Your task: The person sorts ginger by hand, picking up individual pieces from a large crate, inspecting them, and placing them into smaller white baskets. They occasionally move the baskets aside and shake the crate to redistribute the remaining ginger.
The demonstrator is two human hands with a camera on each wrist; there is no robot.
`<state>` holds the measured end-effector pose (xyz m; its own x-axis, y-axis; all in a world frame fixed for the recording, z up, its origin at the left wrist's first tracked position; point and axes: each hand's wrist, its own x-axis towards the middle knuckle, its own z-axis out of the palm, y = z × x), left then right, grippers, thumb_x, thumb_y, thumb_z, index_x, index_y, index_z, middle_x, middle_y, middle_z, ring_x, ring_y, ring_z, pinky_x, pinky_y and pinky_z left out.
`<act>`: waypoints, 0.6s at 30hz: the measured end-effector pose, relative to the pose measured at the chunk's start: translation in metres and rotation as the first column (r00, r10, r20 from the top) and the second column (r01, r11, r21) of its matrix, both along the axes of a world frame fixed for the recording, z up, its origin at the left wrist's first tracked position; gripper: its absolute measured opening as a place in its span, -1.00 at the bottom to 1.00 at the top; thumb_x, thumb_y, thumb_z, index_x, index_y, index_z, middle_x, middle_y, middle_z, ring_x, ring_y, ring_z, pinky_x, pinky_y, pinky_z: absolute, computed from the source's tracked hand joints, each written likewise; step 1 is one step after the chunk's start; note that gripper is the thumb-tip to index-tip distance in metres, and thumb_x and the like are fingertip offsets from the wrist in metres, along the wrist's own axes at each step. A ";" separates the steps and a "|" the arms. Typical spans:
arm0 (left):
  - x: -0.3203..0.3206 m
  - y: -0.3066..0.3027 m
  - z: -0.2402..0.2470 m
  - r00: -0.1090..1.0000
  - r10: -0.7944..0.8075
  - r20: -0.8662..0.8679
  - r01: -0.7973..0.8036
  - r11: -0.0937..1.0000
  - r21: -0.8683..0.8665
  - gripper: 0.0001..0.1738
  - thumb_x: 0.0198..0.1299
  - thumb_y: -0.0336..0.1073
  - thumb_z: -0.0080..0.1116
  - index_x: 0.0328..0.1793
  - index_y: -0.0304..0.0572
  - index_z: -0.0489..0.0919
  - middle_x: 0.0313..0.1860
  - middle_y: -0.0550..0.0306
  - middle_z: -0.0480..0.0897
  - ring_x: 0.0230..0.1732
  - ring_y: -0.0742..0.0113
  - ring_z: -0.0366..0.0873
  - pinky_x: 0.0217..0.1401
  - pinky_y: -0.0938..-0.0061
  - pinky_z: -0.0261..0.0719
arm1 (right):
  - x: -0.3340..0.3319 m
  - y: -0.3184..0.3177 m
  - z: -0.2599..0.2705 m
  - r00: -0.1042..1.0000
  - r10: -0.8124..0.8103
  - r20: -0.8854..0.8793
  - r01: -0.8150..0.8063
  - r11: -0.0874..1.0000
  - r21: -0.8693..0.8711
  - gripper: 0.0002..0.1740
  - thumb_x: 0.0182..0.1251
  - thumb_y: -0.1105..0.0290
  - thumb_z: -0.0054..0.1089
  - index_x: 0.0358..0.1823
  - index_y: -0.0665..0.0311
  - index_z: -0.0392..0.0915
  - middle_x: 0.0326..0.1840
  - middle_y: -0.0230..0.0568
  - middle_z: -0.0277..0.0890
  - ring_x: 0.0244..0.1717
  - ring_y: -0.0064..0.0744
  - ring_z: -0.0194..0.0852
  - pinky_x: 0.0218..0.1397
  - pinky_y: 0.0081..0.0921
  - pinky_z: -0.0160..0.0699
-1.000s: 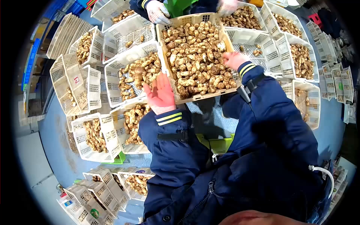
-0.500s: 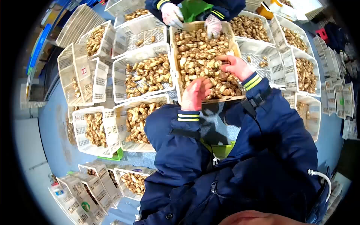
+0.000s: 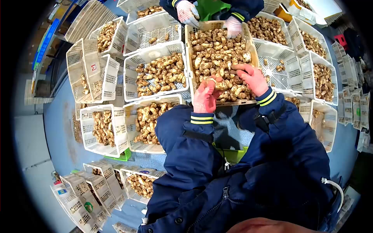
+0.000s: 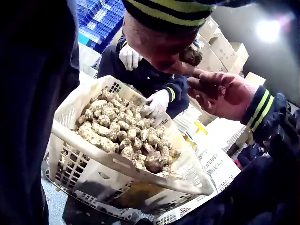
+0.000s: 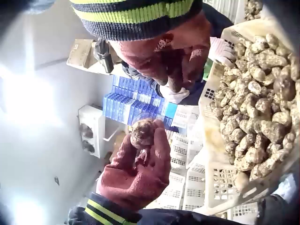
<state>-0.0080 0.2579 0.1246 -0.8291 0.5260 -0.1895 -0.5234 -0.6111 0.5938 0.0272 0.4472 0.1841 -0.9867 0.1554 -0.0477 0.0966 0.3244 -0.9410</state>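
A cream crate (image 3: 254, 54) holds a heap of brown and pale mushrooms (image 3: 211, 52). Over its front part, my left hand (image 3: 205, 98) holds one mushroom (image 3: 218, 79) at the fingertips; the right wrist view shows that mushroom (image 5: 142, 133) pinched upright between the fingers and thumb of the left hand (image 5: 136, 176). My right hand (image 3: 253, 80) hovers on the other side with extended fingers pointing at the left hand, holding nothing visible. In the left wrist view the right hand's (image 4: 225, 94) fingertips are close to the left hand (image 4: 159, 44); whether they touch is unclear.
Across the crate, another person's gloved hands (image 3: 187, 13) (image 3: 233, 27) rest at its far edge and on the heap. White crates with mushrooms stand left (image 3: 155, 91) and right (image 3: 299, 73). Stacked crates (image 3: 91, 21) lean at the back left.
My left hand has come from the crate's left edge over its front and taken a mushroom. My right hand has moved toward the front. One gloved hand has moved onto the heap. The head view has shifted.
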 end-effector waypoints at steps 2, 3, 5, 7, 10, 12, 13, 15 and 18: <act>0.001 -0.002 0.008 1.000 0.001 0.015 0.000 0.999 -0.032 -0.77 0.19 -0.29 0.02 -0.05 -0.16 0.43 -0.11 0.16 0.54 -0.37 0.45 0.46 -0.26 0.52 0.48 | 0.001 -0.009 0.004 0.997 0.076 -0.012 -0.077 0.981 -0.177 -0.65 0.19 0.38 0.05 -0.01 0.36 0.43 -0.15 -0.26 0.49 -0.10 -0.53 0.42 -0.02 -0.61 0.35; 0.001 0.002 -0.004 0.996 0.056 0.062 -0.052 0.996 -0.068 -0.79 0.17 -0.30 0.03 -0.08 -0.16 0.43 -0.18 0.17 0.54 -0.41 0.45 0.44 -0.31 0.55 0.46 | -0.002 -0.013 -0.004 0.989 0.142 -0.046 -0.144 0.989 -0.041 -0.59 0.16 0.39 0.08 0.05 0.37 0.38 -0.09 -0.19 0.47 -0.04 -0.46 0.40 0.03 -0.57 0.34; 0.000 0.003 -0.030 0.987 0.139 0.076 -0.128 0.982 -0.140 -0.67 0.17 -0.25 0.07 0.02 -0.23 0.39 -0.17 0.13 0.52 -0.31 0.37 0.49 -0.28 0.45 0.47 | -0.005 -0.034 -0.021 0.960 0.247 -0.131 -0.241 0.969 0.058 -0.50 0.10 0.38 0.12 0.11 0.34 0.33 -0.03 -0.09 0.44 0.02 -0.32 0.39 0.05 -0.49 0.35; 0.005 0.008 -0.025 0.970 0.211 -0.119 -0.238 0.923 -0.303 -0.68 0.16 -0.30 0.06 0.03 -0.21 0.40 -0.23 0.15 0.53 -0.36 0.38 0.49 -0.37 0.54 0.47 | -0.010 -0.052 -0.026 0.929 0.366 -0.058 -0.309 0.853 0.421 -0.51 0.05 0.36 0.13 0.09 0.24 0.36 -0.06 0.02 0.42 0.03 -0.07 0.36 0.07 -0.38 0.35; 0.009 -0.002 -0.007 0.926 0.296 0.236 -0.254 0.948 -0.191 -0.70 0.17 -0.28 0.05 0.02 -0.20 0.41 -0.31 0.21 0.55 -0.40 0.41 0.49 -0.44 0.61 0.41 | -0.048 -0.060 -0.081 0.872 0.483 0.073 -0.487 0.849 0.206 -0.55 0.03 0.31 0.15 0.00 0.28 0.40 -0.31 -0.11 0.50 -0.24 -0.31 0.45 -0.17 -0.45 0.40; 0.003 -0.007 -0.009 0.873 0.463 0.151 -0.407 0.864 -0.296 -0.62 0.19 -0.26 0.04 0.12 -0.18 0.34 -0.17 0.21 0.52 -0.24 0.47 0.45 -0.29 0.60 0.37 | -0.085 -0.065 -0.087 0.808 0.547 0.218 -0.581 0.800 0.149 -0.57 0.02 0.28 0.16 -0.06 0.30 0.43 -0.47 -0.20 0.53 -0.47 -0.45 0.47 -0.37 -0.50 0.44; 0.001 -0.009 -0.010 0.830 0.549 0.101 -0.496 0.808 -0.319 -0.58 0.19 -0.26 0.04 0.16 -0.18 0.31 -0.11 0.21 0.50 -0.16 0.48 0.43 -0.23 0.61 0.36 | -0.106 -0.068 -0.082 0.775 0.534 0.338 -0.608 0.777 0.164 -0.59 0.04 0.26 0.16 -0.08 0.30 0.44 -0.48 -0.21 0.54 -0.51 -0.45 0.47 -0.40 -0.51 0.44; 0.002 -0.011 0.001 0.758 0.644 0.102 -0.603 0.752 -0.266 -0.52 0.18 -0.25 0.03 0.21 -0.21 0.26 -0.03 0.15 0.46 -0.03 0.48 0.37 -0.06 0.61 0.33 | -0.150 -0.081 -0.066 0.802 0.443 0.401 -0.514 0.854 0.086 -0.63 0.07 0.24 0.16 -0.15 0.34 0.45 -0.38 -0.19 0.54 -0.51 -0.50 0.45 -0.37 -0.54 0.45; 0.002 -0.014 0.005 0.766 0.636 0.093 -0.601 0.760 -0.247 -0.55 0.19 -0.25 0.02 0.17 -0.27 0.30 -0.05 0.13 0.45 -0.07 0.43 0.39 -0.06 0.59 0.36 | -0.209 -0.101 -0.063 0.968 0.157 0.198 -0.155 0.988 -0.026 -0.71 0.13 0.28 0.13 -0.21 0.34 0.44 -0.44 -0.29 0.47 -0.48 -0.53 0.44 -0.40 -0.60 0.46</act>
<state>-0.0062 0.2438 0.1300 -0.9082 -0.1527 -0.3896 -0.1688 -0.7181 0.6752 -0.1814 0.3466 0.1213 -0.9693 -0.0015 -0.2458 0.2306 0.3412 -0.9113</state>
